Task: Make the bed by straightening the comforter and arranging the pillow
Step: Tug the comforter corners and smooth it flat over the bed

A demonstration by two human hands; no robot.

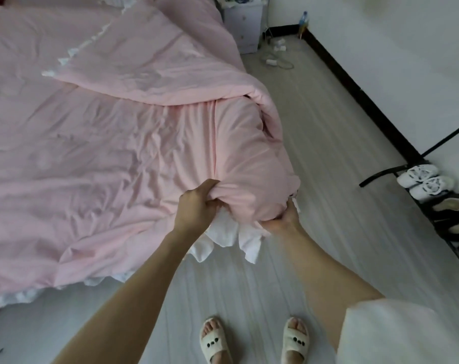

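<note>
A pink comforter [112, 143] with a white ruffled edge covers the bed, wrinkled, and its right part is folded back over itself. At the bed's near right corner my left hand [196, 206] grips a bunched corner of the comforter from the left. My right hand [286, 219] grips the same bunch from below on the right. White ruffle [223, 237] hangs down between my hands. A ruffled white edge at the top left may be the pillow [115, 0]; I cannot tell.
Pale plank floor [315, 122] runs along the bed's right side. A white nightstand [245, 22] stands at the far end, with cables and chargers [274, 52] and a bottle [302, 23] on the floor nearby. A black shoe rack [433, 195] holds shoes at right. My feet are in slippers [254, 340].
</note>
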